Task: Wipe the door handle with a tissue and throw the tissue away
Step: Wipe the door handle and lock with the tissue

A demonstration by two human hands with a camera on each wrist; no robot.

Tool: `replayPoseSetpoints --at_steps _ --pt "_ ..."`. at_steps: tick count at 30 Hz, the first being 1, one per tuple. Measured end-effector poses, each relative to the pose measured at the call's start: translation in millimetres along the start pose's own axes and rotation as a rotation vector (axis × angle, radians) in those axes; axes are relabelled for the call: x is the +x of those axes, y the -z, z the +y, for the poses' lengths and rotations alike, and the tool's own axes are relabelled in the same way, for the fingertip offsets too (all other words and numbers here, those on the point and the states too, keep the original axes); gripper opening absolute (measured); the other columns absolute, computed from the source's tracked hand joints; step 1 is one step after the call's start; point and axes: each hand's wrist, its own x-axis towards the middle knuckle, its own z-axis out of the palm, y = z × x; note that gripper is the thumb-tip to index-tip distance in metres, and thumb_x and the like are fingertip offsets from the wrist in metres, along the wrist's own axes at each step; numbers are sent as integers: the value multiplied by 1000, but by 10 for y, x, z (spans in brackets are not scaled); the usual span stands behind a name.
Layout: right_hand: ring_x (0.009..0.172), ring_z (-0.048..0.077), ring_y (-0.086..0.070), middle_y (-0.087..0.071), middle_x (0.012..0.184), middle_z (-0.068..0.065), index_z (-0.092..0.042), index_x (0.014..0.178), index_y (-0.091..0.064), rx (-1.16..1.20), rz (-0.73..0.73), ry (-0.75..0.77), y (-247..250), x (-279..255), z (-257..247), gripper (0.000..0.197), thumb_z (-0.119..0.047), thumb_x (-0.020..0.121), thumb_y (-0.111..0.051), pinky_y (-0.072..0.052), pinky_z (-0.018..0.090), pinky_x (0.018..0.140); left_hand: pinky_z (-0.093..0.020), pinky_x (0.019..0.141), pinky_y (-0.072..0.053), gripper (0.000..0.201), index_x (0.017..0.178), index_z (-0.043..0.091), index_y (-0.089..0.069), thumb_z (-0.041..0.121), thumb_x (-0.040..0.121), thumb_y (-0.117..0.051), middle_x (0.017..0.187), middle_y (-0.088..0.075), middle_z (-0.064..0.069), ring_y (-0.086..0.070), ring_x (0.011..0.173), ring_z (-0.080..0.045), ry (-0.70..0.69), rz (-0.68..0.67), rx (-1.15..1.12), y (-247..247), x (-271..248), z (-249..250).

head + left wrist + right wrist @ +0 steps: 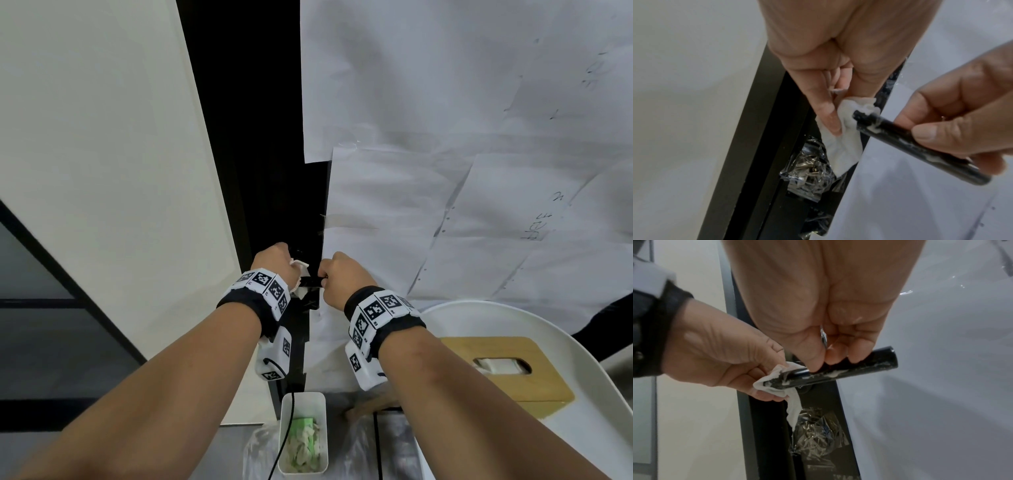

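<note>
The black bar door handle sticks out level from the dark door edge, streaked with white smears. My right hand grips its middle with curled fingers and thumb. My left hand pinches a crumpled white tissue against the handle's left end, with the tissue hanging down below the bar. In the head view the handle shows only as a short dark piece between the two hands.
Crinkled clear tape covers the lock plate below the handle. White paper sheets cover the door. A white bin with used tissues stands on the floor below. A wooden tissue box sits on a white round table at right.
</note>
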Motion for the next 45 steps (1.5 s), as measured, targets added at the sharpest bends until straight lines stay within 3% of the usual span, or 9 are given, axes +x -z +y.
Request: replayPoseSetpoints --at_steps 6,12,19,25,29,37,45 --pt "101 29 -56 -54 112 8 -21 109 -62 -62 -16 -3 50 5 12 25 -14 89 -50 -49 36 77 -24 52 -36 18 79 12 -50 24 83 -63 73 -54 -4 -52 65 -20 22 13 -17 -3 45 11" --pt "101 30 -57 -53 112 9 -20 110 -63 -31 -14 -4 44 4 35 23 -16 91 -51 -51 37 82 -24 49 -35 21 82 9 -51 28 90 -57 72 -54 -7 -52 64 -22 29 85 -17 -46 27 49" --pt "103 30 -57 -53 114 10 -20 112 -62 -18 -1 -4 28 -22 28 24 -15 91 -51 -52 38 81 -22 44 -32 16 82 12 -49 25 86 -57 70 -55 -5 -49 56 -16 61 17 -68 -20 -2 0" --pt "101 30 -57 -52 113 9 -20 112 -62 -22 -7 4 22 -7 39 25 -13 91 -50 -51 37 78 -26 57 -38 21 80 12 -47 27 88 -58 72 -52 -4 -51 67 -22 48 3 -50 -12 -86 -44" --pt "98 30 -57 -53 111 9 -18 109 -62 -27 -2 3 20 8 33 24 -11 89 -50 -48 35 73 -23 47 -31 22 79 12 -48 28 87 -61 64 -46 2 -50 66 -19 59 15 -68 -14 -60 -28" --pt "100 30 -57 -53 111 10 -18 111 -61 -38 -3 4 28 -6 17 25 -11 90 -50 -50 36 76 -22 47 -33 21 82 12 -49 27 87 -62 66 -48 0 -51 65 -20 92 28 -140 -2 -86 7" --pt "100 30 -57 -52 112 9 -20 112 -61 -43 10 -1 12 -21 18 25 -13 91 -49 -52 39 78 -26 62 -41 20 84 12 -51 29 90 -60 79 -56 -4 -53 72 -20 84 3 -81 73 -230 -2"
